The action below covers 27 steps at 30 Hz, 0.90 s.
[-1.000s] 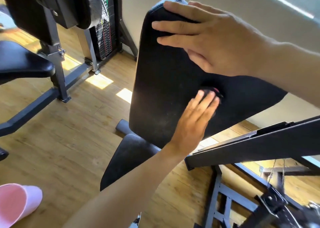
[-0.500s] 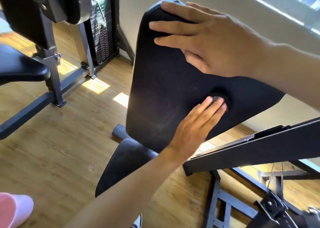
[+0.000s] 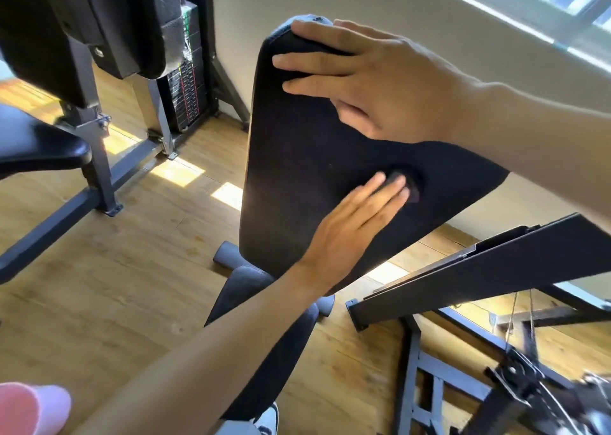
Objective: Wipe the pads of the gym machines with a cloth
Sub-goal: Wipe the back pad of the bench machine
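Left hand (image 3: 350, 223) — lower on pad (image 3: 297, 170)

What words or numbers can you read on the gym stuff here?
None can be read.
Weight stack: coloured marks on the plates, too small and blurred to read.
Back pad: plain black, no writing; the left hand and right hand rest on it.
Metal frame: no label visible.
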Tool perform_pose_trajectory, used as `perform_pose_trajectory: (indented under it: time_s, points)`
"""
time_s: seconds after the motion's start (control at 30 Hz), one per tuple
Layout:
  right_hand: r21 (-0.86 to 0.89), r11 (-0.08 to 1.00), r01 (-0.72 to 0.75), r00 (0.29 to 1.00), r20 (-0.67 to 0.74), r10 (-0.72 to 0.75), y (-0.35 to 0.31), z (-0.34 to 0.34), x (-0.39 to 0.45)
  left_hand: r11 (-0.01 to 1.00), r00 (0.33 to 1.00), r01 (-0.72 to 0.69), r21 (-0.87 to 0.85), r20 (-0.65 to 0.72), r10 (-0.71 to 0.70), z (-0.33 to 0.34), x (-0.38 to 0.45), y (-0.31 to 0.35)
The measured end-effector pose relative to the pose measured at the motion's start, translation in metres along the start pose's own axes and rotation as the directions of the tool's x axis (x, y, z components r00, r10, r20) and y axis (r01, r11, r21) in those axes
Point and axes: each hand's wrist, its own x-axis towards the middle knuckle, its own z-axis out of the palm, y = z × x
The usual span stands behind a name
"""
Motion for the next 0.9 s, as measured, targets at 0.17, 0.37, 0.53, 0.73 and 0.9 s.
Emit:
perform_pose_trajectory:
  time_s: [0.17,0.37,0.53,0.73,0.9]
  points:
    - [0.000,1.000,-0.007,1.000,0.004,0.007,-0.002,-0.002,0.000,0.991,0.989,0.111,-0.068,-0.088,-0.117,0.004,0.019,0.003]
    - [-0.008,1.000,-0.007,1.000,0.019,0.007,-0.002,-0.007,-0.001,0.947,0.948,0.318,-0.038,-0.002,-0.318,0.012,-0.049,0.011]
    - [-0.004,1.000,0.002,1.000,0.020,-0.002,-0.002,-0.003,-0.001,0.973,0.973,0.220,-0.071,-0.056,-0.224,0.016,0.006,0.020]
    - [-0.011,1.000,-0.007,1.000,0.015,0.007,-0.003,-0.004,0.000,0.970,0.965,0.226,0.087,0.115,-0.235,0.047,-0.097,0.014]
    - [-0.021,1.000,0.005,1.000,0.007,-0.004,-0.001,-0.002,-0.001,0.975,0.973,0.223,-0.026,0.075,-0.220,0.034,-0.044,0.031]
